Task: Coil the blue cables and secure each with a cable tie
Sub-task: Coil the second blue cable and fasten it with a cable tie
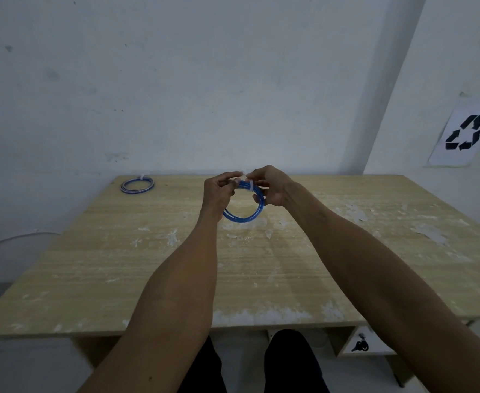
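Above the table (261, 265), both hands held the blue cable coil (244, 215): left hand (219, 191) and right hand (270, 184) pinched its white cable tie (249, 185).

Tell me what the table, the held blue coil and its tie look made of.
The table: pale wood-grain board, likely laminate or veneer, matte, with white worn or smeared patches. The blue coil, held by the left hand: flexible cable, glossy jacket, likely plastic, catching light. The cable tie, pinched by the right hand: thin white strip, probably nylon; too small to be sure.
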A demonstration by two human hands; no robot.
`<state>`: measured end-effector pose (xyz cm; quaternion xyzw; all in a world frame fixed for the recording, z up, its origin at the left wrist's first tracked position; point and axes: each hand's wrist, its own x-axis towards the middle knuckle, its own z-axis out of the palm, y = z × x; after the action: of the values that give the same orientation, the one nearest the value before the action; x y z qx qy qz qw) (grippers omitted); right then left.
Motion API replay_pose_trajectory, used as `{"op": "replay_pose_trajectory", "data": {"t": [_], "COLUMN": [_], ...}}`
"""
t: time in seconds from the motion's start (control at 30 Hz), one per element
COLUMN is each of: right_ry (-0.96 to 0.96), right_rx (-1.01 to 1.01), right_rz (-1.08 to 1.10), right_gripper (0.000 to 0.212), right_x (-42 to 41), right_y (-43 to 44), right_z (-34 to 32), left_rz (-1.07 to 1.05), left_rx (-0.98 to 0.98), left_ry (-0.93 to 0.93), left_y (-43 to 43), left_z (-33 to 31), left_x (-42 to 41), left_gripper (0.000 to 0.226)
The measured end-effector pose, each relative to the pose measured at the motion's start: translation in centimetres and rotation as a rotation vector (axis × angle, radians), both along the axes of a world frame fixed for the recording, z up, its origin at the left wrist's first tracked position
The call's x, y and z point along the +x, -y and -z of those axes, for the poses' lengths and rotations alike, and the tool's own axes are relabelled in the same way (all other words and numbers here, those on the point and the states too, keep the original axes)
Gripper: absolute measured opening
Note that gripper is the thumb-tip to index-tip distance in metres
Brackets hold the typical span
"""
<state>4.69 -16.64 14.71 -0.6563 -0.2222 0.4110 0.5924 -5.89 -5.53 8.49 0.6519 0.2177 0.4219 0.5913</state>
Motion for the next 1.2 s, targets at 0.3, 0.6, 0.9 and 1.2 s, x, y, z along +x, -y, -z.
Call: {"op": "replay_pose_trajectory", "data": {"t": [0.3, 0.6, 0.9, 1.2], "right_ry": [-0.004, 0.007, 0.024, 0.029], "right_rx": [-0.008, 0.001, 0.067, 0.059], "right_rz": [0.004, 0.013, 0.053, 0.042], "right_gripper": [0.005, 0.006, 0.005, 0.006], "right_x": [0.12, 0.04, -0.12, -0.23], "right_y": [0.05, -0.04, -0.26, -0.05], "right_z": [0.10, 0.29, 0.70, 0.58], "left_rz": [0.005, 0.005, 0.000, 0.015], "left_rx": [0.005, 0.013, -0.008, -0.001], "left_ry": [-0.018, -0.024, -0.005, -0.018], "left_y": [0.08, 0.12, 0.16, 0.25], "left_z": [-0.10, -0.15, -0.45, -0.46], "left_x": [-0.03, 0.00, -0.06, -0.18], "left_gripper": [0.022, 0.022, 0.022, 0.023]}}
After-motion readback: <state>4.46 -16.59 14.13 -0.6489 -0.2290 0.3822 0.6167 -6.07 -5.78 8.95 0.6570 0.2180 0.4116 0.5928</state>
